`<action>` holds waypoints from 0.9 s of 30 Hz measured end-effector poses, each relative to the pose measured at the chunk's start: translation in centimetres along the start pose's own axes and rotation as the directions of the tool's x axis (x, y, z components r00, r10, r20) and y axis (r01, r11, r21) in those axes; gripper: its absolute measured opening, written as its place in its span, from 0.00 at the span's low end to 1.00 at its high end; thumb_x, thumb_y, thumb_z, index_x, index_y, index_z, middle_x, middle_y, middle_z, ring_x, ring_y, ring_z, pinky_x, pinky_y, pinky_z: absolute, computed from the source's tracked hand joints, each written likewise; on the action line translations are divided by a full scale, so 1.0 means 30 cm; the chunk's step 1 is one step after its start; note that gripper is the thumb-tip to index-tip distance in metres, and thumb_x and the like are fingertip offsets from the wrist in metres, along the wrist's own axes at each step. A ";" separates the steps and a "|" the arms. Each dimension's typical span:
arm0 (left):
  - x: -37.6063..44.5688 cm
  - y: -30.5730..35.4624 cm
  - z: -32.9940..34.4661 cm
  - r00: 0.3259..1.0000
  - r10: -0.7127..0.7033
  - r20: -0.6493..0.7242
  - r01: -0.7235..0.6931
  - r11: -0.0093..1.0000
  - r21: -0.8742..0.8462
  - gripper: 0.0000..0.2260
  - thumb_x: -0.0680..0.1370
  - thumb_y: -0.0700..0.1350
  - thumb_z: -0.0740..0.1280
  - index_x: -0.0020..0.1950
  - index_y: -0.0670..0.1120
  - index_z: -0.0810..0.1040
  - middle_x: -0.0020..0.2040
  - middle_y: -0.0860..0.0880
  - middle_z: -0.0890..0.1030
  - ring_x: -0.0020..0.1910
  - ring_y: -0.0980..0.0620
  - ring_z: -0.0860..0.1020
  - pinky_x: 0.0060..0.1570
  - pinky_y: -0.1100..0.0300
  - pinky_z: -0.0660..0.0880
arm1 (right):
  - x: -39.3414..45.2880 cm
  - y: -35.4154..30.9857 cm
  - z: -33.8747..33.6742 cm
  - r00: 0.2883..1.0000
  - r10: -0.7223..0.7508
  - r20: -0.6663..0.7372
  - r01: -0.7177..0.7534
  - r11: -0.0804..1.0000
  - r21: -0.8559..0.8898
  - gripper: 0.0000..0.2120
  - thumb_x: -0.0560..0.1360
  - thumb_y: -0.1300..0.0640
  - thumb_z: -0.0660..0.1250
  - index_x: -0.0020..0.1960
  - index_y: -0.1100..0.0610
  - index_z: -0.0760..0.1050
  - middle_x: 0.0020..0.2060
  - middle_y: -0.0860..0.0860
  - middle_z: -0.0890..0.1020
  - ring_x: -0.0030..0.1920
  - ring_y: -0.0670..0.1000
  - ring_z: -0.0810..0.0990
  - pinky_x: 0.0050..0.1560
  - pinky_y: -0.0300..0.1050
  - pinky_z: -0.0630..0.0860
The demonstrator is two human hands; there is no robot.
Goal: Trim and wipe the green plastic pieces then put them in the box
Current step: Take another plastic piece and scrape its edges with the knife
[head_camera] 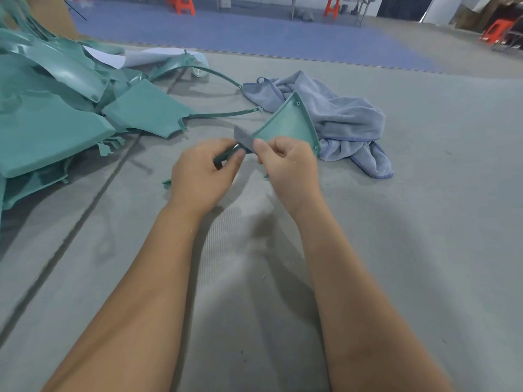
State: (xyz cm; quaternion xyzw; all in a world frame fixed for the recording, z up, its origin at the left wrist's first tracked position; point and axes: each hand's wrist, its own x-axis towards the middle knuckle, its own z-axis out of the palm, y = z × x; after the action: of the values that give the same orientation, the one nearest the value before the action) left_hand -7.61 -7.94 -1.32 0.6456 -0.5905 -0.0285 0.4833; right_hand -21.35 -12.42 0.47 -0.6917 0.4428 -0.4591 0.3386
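Observation:
My right hand [285,162] grips a triangular green plastic piece [288,127] by its lower corner and holds it tilted above the grey mat. My left hand [205,171] grips a knife with a dark green handle [226,157]; its flat grey blade [243,137] lies against the left edge of the piece. A pile of large green plastic pieces [56,114] lies at the left. A crumpled blue-grey towel [339,117] sits just behind the held piece. No box is in view.
Thin green plastic strips [223,114] arc out of the pile towards the towel. Small green offcuts [167,183] lie on the grey floor mat [424,222]. Beyond it are a blue mat [254,32] and orange stools [181,4].

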 end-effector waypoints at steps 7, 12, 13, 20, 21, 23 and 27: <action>0.000 0.012 0.014 0.992 0.114 -0.053 -0.113 0.993 0.028 0.07 0.78 0.49 0.67 0.42 0.51 0.82 0.32 0.54 0.71 0.36 0.51 0.71 0.35 0.53 0.69 | 0.000 -0.009 -0.006 0.999 0.000 -0.041 -0.005 0.992 -0.127 0.25 0.77 0.50 0.66 0.26 0.53 0.60 0.19 0.44 0.66 0.25 0.48 0.61 0.30 0.45 0.59; -0.007 0.019 0.011 0.987 0.140 -0.079 -0.134 0.988 0.078 0.09 0.77 0.49 0.67 0.45 0.48 0.84 0.34 0.51 0.75 0.36 0.51 0.72 0.35 0.51 0.71 | 0.035 -0.001 -0.050 0.982 0.008 -0.186 -0.039 0.986 -0.162 0.26 0.78 0.52 0.65 0.27 0.54 0.54 0.18 0.46 0.61 0.24 0.48 0.59 0.25 0.41 0.57; -0.007 0.021 0.009 0.986 0.147 -0.084 -0.140 0.987 0.079 0.09 0.77 0.49 0.67 0.45 0.48 0.84 0.34 0.51 0.74 0.36 0.51 0.72 0.35 0.51 0.71 | 0.043 0.006 -0.062 0.974 0.037 -0.225 -0.072 0.986 -0.149 0.26 0.78 0.52 0.64 0.27 0.54 0.54 0.18 0.46 0.61 0.24 0.48 0.59 0.25 0.41 0.56; 0.000 -0.003 0.005 0.981 0.123 -0.150 -0.104 0.986 0.132 0.07 0.78 0.46 0.66 0.50 0.46 0.82 0.42 0.51 0.81 0.42 0.48 0.77 0.41 0.54 0.72 | 0.059 0.044 -0.108 0.903 0.192 -0.384 -0.100 0.964 0.248 0.22 0.78 0.51 0.64 0.31 0.63 0.64 0.25 0.47 0.65 0.30 0.47 0.62 0.36 0.46 0.62; -0.001 -0.016 0.012 0.992 0.051 -0.115 -0.036 0.991 0.126 0.07 0.79 0.47 0.65 0.51 0.48 0.81 0.42 0.54 0.79 0.43 0.50 0.76 0.40 0.56 0.69 | 0.050 0.041 -0.099 0.920 0.178 -0.350 -0.086 0.961 0.261 0.22 0.77 0.51 0.65 0.30 0.61 0.65 0.25 0.47 0.65 0.30 0.47 0.62 0.35 0.45 0.62; -0.006 -0.037 0.027 0.997 -0.039 -0.067 0.049 0.989 0.139 0.06 0.79 0.48 0.63 0.53 0.52 0.79 0.41 0.59 0.76 0.41 0.54 0.74 0.37 0.60 0.64 | 0.027 0.032 -0.067 0.966 0.133 -0.223 -0.069 0.959 0.273 0.21 0.77 0.51 0.65 0.28 0.53 0.63 0.24 0.45 0.65 0.28 0.46 0.62 0.33 0.44 0.61; -0.011 -0.037 0.033 0.999 -0.032 -0.020 0.034 0.987 0.159 0.10 0.80 0.53 0.63 0.58 0.58 0.80 0.45 0.56 0.79 0.43 0.54 0.74 0.41 0.58 0.68 | -0.009 0.024 -0.006 0.999 0.006 -0.052 0.003 0.986 0.169 0.20 0.77 0.53 0.67 0.29 0.55 0.70 0.23 0.45 0.67 0.29 0.47 0.65 0.33 0.46 0.63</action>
State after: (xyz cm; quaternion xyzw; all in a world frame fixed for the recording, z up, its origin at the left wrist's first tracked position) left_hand -7.48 -8.45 -2.74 0.6921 -0.5758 0.0163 0.4349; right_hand -21.80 -12.46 -0.18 -0.6480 0.4117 -0.5127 0.3844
